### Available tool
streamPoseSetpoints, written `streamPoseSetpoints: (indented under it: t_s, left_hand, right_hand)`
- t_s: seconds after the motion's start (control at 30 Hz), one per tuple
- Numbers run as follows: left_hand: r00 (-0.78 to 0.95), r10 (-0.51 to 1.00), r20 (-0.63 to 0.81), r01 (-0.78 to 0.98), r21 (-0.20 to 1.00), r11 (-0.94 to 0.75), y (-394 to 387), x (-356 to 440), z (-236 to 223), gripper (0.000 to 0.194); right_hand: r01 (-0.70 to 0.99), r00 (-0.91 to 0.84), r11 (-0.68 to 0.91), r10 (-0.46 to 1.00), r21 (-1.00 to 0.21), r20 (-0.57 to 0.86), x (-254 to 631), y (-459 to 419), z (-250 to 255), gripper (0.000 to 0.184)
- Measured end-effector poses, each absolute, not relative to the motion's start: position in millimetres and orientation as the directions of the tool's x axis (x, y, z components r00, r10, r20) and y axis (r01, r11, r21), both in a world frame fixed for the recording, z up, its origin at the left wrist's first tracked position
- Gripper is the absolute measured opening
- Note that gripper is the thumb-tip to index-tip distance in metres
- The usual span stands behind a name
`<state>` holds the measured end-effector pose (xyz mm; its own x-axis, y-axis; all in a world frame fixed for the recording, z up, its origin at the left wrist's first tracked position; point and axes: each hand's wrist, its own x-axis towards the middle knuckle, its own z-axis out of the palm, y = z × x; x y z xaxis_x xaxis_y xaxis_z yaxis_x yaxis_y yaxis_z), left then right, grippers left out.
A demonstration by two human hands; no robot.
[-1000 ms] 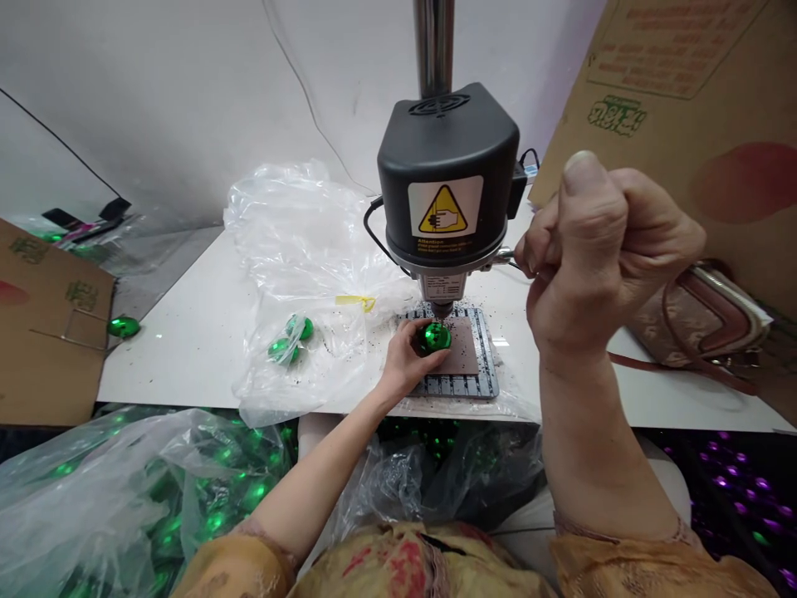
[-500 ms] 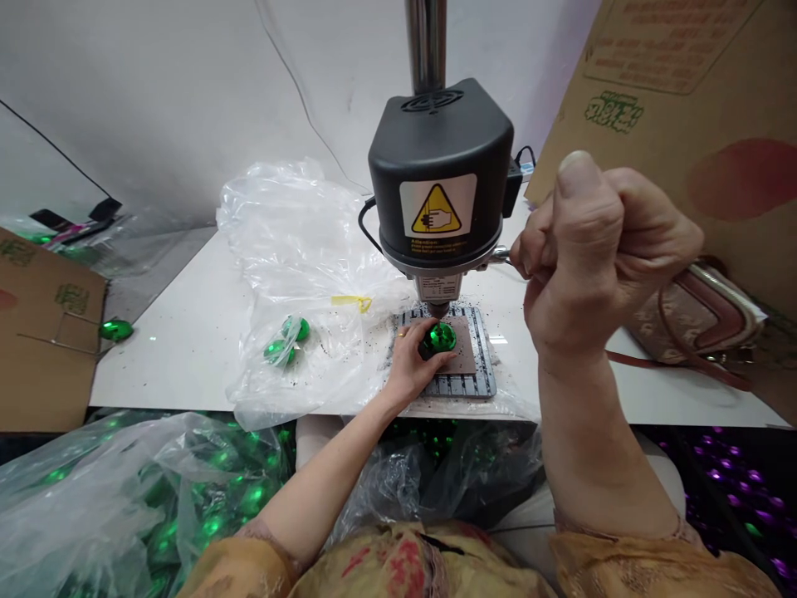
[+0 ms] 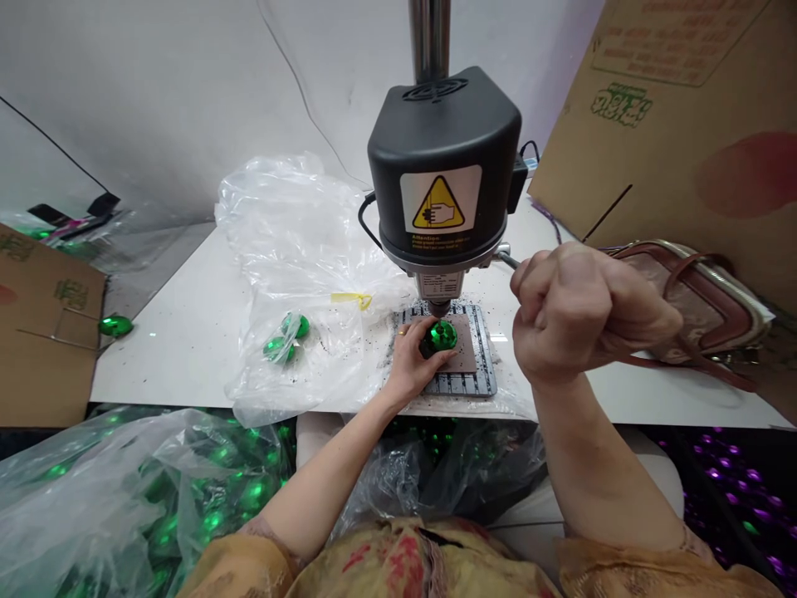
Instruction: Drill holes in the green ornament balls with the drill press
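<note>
A shiny green faceted ball [image 3: 443, 335] sits on a brown board [image 3: 464, 359] over the slotted metal base [image 3: 486, 384] of a small drill press [image 3: 443, 158]. My left hand [image 3: 412, 359] curls thumb and fingers around the ball's left side, holding it beneath the chuck [image 3: 439, 307]. My right hand [image 3: 576, 311] is closed in a fist around the press's feed lever [image 3: 507, 257], at the right of the motor housing. Most of that lever is hidden by the fist. Dark specks lie scattered around the base.
Several green balls [image 3: 280, 349] rest on clear plastic sheeting [image 3: 299, 241] to the left. A bag of green balls [image 3: 212, 498] is below the table. On the right stand a handbag [image 3: 703, 307] and a tall cardboard box [image 3: 672, 166]; another box [image 3: 50, 332] is at far left.
My right hand has moved down with the lever. The drill bit, seen at the ball before, no longer shows clearly there. My left hand keeps the ball in the same place.
</note>
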<state>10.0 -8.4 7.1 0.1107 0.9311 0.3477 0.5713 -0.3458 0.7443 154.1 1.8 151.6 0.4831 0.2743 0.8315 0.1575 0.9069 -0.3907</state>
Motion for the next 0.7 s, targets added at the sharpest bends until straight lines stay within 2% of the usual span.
streamPoseSetpoints:
  t_s: [0.1,0.23,0.43,0.7]
  left_hand:
    - [0.112,0.930,0.350,0.565,0.747,-0.350,-9,10,8,0.053]
    - [0.111,0.930,0.351,0.559,0.752,-0.351,-9,10,8,0.053]
    - [0.107,0.930,0.351,0.569,0.746,-0.347,-9,11,9,0.052]
    - [0.110,0.925,0.364,0.562,0.745,-0.360,-9,11,6,0.052]
  right_hand:
    - [0.129,0.417,0.938,0.244,-0.323,0.876,159,3,147,0.046]
    - [0.138,0.407,0.944,0.220,-0.298,0.886,161,2,143,0.044]
    - [0.197,0.361,0.967,0.080,-0.160,0.929,161,7,137,0.043]
    - [0.191,0.376,0.971,0.063,-0.144,0.925,159,10,129,0.045]
